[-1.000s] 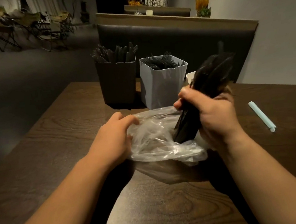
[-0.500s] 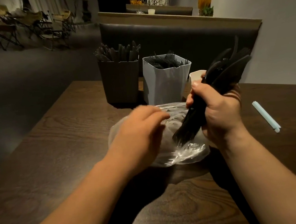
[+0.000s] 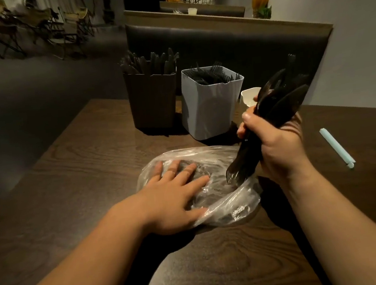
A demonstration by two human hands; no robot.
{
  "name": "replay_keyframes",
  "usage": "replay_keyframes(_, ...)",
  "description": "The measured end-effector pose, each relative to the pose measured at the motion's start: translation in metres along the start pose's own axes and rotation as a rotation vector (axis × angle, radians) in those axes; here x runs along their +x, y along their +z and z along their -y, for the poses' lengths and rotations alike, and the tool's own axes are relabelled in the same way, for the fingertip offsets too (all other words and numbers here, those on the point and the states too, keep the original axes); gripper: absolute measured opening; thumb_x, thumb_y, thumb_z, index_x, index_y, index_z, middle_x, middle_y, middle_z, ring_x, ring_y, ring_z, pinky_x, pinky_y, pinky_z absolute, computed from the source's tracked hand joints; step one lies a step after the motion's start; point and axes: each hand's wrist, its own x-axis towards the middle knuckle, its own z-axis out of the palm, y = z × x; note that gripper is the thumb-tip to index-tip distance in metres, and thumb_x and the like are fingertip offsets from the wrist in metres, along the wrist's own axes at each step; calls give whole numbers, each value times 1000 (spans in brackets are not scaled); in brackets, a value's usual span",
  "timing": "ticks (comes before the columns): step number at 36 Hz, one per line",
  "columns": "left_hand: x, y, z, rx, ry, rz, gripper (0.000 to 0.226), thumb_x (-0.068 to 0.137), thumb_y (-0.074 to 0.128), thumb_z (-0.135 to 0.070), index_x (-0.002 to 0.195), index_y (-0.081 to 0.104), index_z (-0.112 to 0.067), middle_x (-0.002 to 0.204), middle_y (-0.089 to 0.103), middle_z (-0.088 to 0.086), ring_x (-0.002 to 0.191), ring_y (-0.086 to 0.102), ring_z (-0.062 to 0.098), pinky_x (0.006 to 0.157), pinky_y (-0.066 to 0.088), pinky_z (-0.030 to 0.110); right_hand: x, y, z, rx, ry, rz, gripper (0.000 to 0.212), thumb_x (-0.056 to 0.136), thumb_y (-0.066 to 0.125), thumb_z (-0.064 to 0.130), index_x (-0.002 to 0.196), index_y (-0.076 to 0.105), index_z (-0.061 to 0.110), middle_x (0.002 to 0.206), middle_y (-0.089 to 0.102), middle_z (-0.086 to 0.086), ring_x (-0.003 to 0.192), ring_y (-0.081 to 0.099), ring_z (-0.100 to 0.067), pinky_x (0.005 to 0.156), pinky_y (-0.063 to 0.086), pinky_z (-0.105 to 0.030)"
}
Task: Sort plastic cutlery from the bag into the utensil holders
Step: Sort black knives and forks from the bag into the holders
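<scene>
Here, right hand (image 3: pixel 279 142) gripping cutlery (image 3: pixel 277 101), bag (image 3: pixel 218 162) flattened

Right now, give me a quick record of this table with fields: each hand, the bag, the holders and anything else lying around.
left hand: flat, fingers spread, pressing on the clear plastic bag
right hand: grip closed on a bundle of black plastic cutlery, lower ends at the bag's mouth
dark holder: upright, full of black cutlery
white holder: upright, black forks inside
small white cup: behind the bundle
pale blue straw: lying on the wooden table
</scene>
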Motion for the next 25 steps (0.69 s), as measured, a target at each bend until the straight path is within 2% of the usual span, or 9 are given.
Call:
replay_keyframes(3, 0, -5, -4, -3, 9, -277, 66, 91, 41, -71, 150, 30, -43, 159, 21, -5, 149, 3, 20, 122, 3, 49, -2, -1, -5, 12, 28, 54, 13, 91, 66, 0, 93, 65, 12, 78, 64, -2, 74, 64, -20, 79, 57, -35)
replay_keyframes(5, 1, -8, -6, 0, 5, -428, 62, 86, 44, -75, 138, 41, -42, 143, 32, -9, 137, 17, 18, 117, 17, 42, -2, 1, -10, 1, 51, 64, 17, 89, 66, -3, 104, 63, 6, 81, 65, -4, 73, 65, -20, 75, 57, -33)
replay_keyframes(7, 0, -10, -4, 14, -23, -507, 58, 81, 46, -79, 123, 48, -40, 125, 41, -10, 120, 32, 14, 105, 32, 36, -2, 3, -18, -5, 64, 40, 22, 89, 66, -4, 110, 60, -6, 80, 64, -6, 69, 65, -19, 70, 57, -30)
replay_keyframes(9, -1, -9, -1, 5, -111, -478, 52, 80, 47, -81, 104, 48, -35, 107, 47, -10, 102, 42, 12, 86, 42, 33, -2, 3, -23, 14, 69, 10, 31, 87, 70, 2, 111, 58, -12, 76, 64, -7, 67, 66, -19, 68, 56, -29)
replay_keyframes(12, 3, -7, -1, 79, -255, -364, 52, 83, 40, -83, 89, 44, -32, 93, 56, -7, 89, 53, 17, 74, 47, 35, -2, 0, -26, -4, 66, 15, 36, 84, 71, 9, 110, 58, -12, 73, 65, -6, 70, 66, -20, 72, 56, -32)
replay_keyframes(16, 10, -10, -2, 77, -281, -285, 58, 88, 39, -78, 94, 59, -24, 94, 65, -1, 89, 59, 21, 73, 46, 35, -3, 0, -28, -23, 70, 4, 43, 81, 72, 17, 111, 58, -10, 75, 65, -7, 71, 66, -20, 73, 57, -33)
replay_keyframes(18, 11, -9, -1, 57, -259, -258, 59, 93, 36, -74, 95, 62, -22, 95, 66, 1, 90, 62, 22, 75, 48, 36, -2, 2, -25, -19, 66, -12, 35, 81, 72, 18, 104, 61, -6, 73, 64, -6, 70, 65, -20, 72, 56, -33)
replay_keyframes(20, 11, -7, 0, 49, -234, -271, 57, 95, 33, -73, 94, 62, -23, 89, 65, -1, 84, 62, 19, 78, 52, 37, 0, 3, -21, 12, 56, -24, 6, 89, 68, 8, 88, 65, 2, 68, 62, -4, 66, 62, -18, 69, 55, -32)
replay_keyframes(25, 7, -6, 2, 54, -196, -415, 53, 87, 36, -80, 90, 48, -29, 77, 50, -10, 74, 48, 16, 66, 40, 34, 6, 9, -1, 263, 106, -79, 19, 93, 61, 5, 76, 65, 12, 66, 59, 0, 62, 57, -14, 67, 52, -29)
